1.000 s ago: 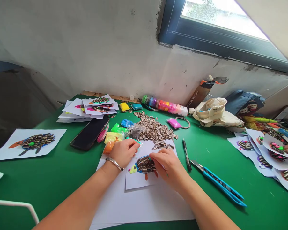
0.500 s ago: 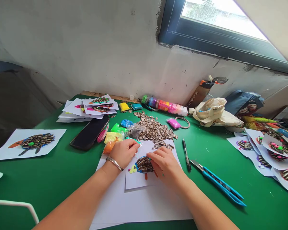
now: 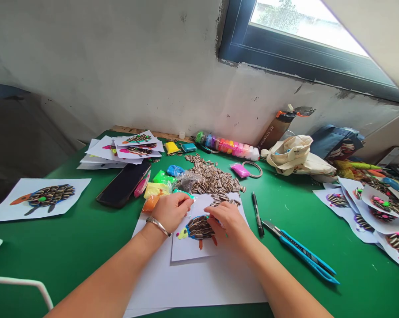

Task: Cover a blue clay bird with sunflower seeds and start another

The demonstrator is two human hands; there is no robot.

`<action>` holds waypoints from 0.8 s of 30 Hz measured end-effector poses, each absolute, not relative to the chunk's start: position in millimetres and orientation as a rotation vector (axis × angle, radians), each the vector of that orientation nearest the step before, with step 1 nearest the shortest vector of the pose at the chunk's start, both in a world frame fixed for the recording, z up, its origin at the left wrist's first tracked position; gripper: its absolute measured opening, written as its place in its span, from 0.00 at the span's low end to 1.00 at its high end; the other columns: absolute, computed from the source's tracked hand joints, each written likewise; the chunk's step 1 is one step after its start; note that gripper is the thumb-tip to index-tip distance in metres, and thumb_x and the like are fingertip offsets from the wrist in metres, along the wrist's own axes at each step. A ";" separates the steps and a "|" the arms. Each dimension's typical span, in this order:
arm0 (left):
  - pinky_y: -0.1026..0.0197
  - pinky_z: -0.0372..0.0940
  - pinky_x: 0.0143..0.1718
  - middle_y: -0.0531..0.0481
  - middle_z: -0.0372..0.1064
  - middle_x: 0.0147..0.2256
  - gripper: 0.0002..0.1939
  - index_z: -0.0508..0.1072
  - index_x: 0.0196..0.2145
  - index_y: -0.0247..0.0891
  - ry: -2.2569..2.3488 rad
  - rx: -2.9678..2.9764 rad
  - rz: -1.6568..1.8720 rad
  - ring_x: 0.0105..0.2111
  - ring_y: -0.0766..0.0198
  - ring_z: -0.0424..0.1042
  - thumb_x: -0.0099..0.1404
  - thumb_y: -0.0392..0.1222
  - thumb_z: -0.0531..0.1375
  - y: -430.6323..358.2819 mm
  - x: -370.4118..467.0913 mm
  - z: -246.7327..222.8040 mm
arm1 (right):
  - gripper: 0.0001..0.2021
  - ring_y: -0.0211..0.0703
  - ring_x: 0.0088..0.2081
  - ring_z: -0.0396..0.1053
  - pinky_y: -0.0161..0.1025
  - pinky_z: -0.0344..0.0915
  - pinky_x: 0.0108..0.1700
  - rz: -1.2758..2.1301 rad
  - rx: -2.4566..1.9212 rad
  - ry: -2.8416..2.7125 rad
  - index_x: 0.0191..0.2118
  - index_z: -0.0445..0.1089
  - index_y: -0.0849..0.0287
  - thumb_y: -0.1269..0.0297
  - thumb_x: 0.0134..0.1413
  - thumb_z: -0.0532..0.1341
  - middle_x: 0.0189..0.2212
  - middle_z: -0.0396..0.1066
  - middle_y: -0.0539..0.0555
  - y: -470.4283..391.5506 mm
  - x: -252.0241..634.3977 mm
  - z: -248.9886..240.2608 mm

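Note:
A small white card (image 3: 192,252) lies on larger white sheets (image 3: 199,287). On it is an animal picture (image 3: 201,227) with a body of striped seeds, a blue edge, a yellow-green head and orange-brown legs. My left hand (image 3: 171,210), with a bracelet at the wrist, is closed above the card's upper left, next to a teal packet; something too small to make out is between its fingertips. My right hand (image 3: 227,223) rests over the right end of the seed body, fingers bent and pressed together, covering part of it; what they grip, if anything, is hidden.
Behind the hands is a seed pile (image 3: 212,176). Coloured clay packets (image 3: 156,190) and a phone (image 3: 123,183) lie left. A pen (image 3: 257,214) and blue cutter (image 3: 305,254) lie right. Finished pictures lie at far left (image 3: 7,203) and far right (image 3: 368,212).
The small card has shifted slightly left. My right hand has lifted and turned a little, and more of the rear leg shows. My left hand has stayed in place.

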State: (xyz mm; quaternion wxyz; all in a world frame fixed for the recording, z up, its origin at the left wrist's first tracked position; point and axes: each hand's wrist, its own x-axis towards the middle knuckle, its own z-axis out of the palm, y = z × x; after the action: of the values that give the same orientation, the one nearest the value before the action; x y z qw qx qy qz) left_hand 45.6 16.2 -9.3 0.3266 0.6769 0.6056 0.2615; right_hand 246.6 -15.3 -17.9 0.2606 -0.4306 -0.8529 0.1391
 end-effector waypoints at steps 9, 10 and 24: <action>0.66 0.61 0.26 0.57 0.72 0.22 0.13 0.74 0.27 0.42 1.581 1.805 0.678 0.24 0.66 0.71 0.62 0.47 0.53 16.0 45.9 -9.6 | 0.18 0.41 0.27 0.60 0.39 0.58 0.38 0.523 -0.987 -2.328 0.43 0.66 0.56 0.83 0.50 0.54 0.18 0.69 0.45 -19.3 246.0 -3.9; 0.66 0.61 0.26 0.57 0.72 0.22 0.13 0.74 0.27 0.42 1.571 1.820 0.673 0.24 0.66 0.71 0.62 0.47 0.53 15.3 46.2 -9.4 | 0.19 0.40 0.27 0.60 0.39 0.58 0.38 0.514 -0.984 -2.330 0.44 0.65 0.56 0.84 0.49 0.53 0.18 0.70 0.45 -19.1 245.9 -5.4; 0.64 0.61 0.30 0.50 0.74 0.29 0.15 0.73 0.33 0.40 1.264 2.435 0.228 0.30 0.62 0.72 0.66 0.40 0.47 0.3 56.4 -4.5 | 0.20 0.43 0.29 0.63 0.40 0.58 0.39 0.472 -1.079 -2.358 0.44 0.64 0.56 0.82 0.45 0.54 0.20 0.72 0.47 -18.9 246.6 -16.4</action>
State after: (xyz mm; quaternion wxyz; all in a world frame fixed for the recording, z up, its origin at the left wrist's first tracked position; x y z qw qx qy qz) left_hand 56.4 0.3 -4.5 0.1931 0.8679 0.4504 0.0812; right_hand 246.6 -18.9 -16.4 0.2503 -0.3962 -0.8662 0.1736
